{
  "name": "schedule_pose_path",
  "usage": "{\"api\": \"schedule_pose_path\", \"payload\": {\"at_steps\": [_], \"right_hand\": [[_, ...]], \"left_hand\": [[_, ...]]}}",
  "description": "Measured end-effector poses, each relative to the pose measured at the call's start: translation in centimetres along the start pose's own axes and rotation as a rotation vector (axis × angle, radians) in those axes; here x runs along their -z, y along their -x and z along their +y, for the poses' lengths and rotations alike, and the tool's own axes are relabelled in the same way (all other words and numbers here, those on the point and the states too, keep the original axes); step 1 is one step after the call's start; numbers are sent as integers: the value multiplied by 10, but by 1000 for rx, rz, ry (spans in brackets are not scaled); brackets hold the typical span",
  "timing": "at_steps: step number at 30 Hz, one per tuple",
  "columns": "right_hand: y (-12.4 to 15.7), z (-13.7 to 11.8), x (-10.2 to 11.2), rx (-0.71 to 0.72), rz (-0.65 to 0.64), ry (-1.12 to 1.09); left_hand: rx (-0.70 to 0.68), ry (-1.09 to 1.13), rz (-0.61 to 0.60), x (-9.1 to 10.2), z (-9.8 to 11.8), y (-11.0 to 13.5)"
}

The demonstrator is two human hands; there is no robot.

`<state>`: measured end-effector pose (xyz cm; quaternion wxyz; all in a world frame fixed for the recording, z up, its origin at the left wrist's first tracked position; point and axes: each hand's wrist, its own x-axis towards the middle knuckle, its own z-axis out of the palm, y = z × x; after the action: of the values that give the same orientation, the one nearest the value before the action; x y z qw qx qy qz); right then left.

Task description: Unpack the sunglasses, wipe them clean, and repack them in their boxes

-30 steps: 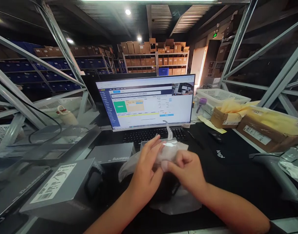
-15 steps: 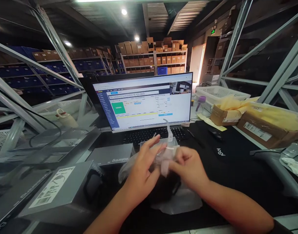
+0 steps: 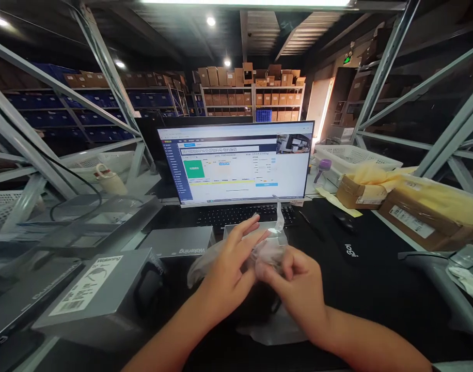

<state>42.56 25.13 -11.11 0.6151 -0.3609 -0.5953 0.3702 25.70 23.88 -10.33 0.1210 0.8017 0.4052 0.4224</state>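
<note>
In the head view a translucent plastic bag (image 3: pixel 267 253) is bunched up between my hands over the black desk mat. My left hand (image 3: pixel 231 266) holds it from the left, thumb and fingers around its side. With thumb and curled fingers, my right hand (image 3: pixel 302 284) pinches its near right part. A clear curled strip (image 3: pixel 280 219) sticks up from the bag. More crumpled plastic (image 3: pixel 269 330) lies below my hands, beside a dark item that I cannot make out. Partly covered by my left hand, a grey box (image 3: pixel 178 242) sits behind on the mat.
A monitor (image 3: pixel 236 165) and keyboard (image 3: pixel 209 215) stand ahead. Grey printed boxes (image 3: pixel 100 294) fill the left side. On the right are a mouse (image 3: pixel 344 222), cartons with yellow packing (image 3: pixel 418 217), a white basket (image 3: pixel 356 163) and a grey handheld device (image 3: pixel 441 279).
My right hand has shifted slightly, and its thumb now presses closer to my left hand on the bag. The clear strip has tilted rightward. The whole view has moved a little.
</note>
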Motion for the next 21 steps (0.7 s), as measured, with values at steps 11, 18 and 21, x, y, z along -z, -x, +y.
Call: {"api": "schedule_pose_path", "payload": {"at_steps": [11, 18, 21], "right_hand": [[-41, -4, 29, -343, -123, -442], [0, 10, -1, 225, 32, 24], [-1, 12, -2, 192, -40, 29]], "left_hand": [[21, 96, -82, 4, 4, -3], [-6, 78, 73, -1, 0, 0], [24, 75, 24, 4, -1, -2]]}}
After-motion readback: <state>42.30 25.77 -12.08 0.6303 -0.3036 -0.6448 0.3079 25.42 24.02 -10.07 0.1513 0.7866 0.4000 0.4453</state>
